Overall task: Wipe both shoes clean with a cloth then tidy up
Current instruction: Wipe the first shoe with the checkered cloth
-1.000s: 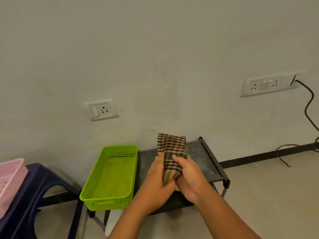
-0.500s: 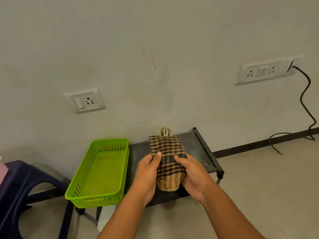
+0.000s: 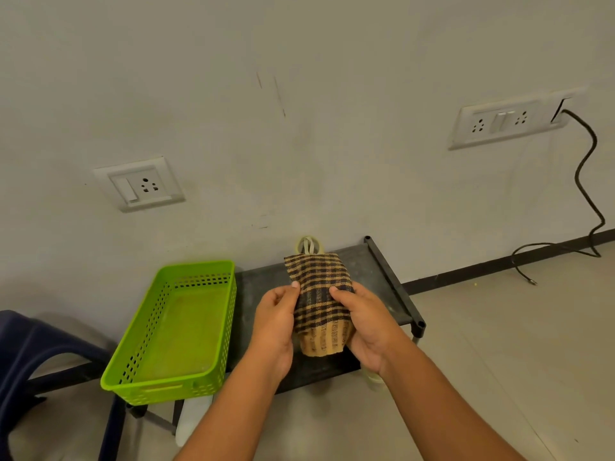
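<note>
Two hands pinch the folded checked cloth — left hand and right hand, fingers clamped on its side edges — just right of the green basket, held up, I'd judge, to square the fold before I stow it in that basket.
</note>
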